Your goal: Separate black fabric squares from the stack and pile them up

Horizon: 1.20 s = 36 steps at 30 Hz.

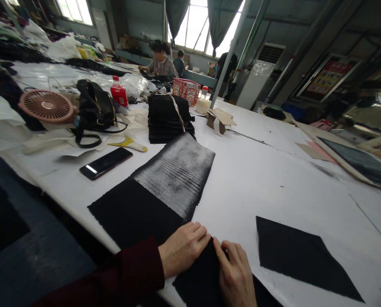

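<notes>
I am observing the black piece (201,277) lying on the white table (241,187), under both hands, neither nearer. Left hand (186,247) and right hand (235,270) are touching its far edge, fingers bent; whether pinching, I cannot tell.

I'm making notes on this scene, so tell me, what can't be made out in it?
All in the head view:
Black cloth: partly covered by the left hand and right hand, and cut off by the bottom edge.
Grey-and-black piece: near part hidden by the left hand and maroon sleeve.
Right wrist: cut off by the bottom edge.
Wall poster: wording too small and blurred.
</notes>
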Available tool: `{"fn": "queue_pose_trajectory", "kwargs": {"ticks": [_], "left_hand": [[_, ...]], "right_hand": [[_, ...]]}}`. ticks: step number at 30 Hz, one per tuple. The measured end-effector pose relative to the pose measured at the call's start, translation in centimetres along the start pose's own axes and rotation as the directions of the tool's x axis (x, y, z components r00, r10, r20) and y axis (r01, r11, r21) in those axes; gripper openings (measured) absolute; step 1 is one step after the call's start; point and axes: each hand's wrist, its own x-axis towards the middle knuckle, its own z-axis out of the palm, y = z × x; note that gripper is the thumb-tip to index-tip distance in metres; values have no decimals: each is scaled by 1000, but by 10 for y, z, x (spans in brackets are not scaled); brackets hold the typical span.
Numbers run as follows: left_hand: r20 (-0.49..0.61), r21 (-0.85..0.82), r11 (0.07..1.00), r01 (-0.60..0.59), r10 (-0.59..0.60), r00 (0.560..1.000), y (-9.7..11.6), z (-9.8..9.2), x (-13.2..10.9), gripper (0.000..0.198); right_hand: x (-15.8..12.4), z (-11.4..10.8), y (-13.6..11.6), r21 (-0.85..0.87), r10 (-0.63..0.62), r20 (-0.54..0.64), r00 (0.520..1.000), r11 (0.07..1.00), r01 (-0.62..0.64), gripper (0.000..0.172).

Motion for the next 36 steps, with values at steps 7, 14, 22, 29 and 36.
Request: {"fn": "queue_pose_trajectory", "kwargs": {"ticks": [7,14,22,29,36], "left_hand": [[-97,-73,997,-9,2,995,9,-8,2,35],[35,59,994,-95,93,995,19,-8,10,21],[48,196,976,-99,91,995,29,-2,10,35],[56,250,962,-107,97,994,34,5,11,36],[81,321,941,-109,88,993,45,8,15,43]], "right_hand": [[-2,-1,-3,-15,35,15,999,999,-35,47],[-1,-7,-5,1,90,47,995,996,-90,37],[-11,-16,7,20,82,39,996,996,-82,40],[-24,-27,17,8,66,15,998,998,-67,38],[-30,-36,19,8,83,35,996,996,-84,37]]}}
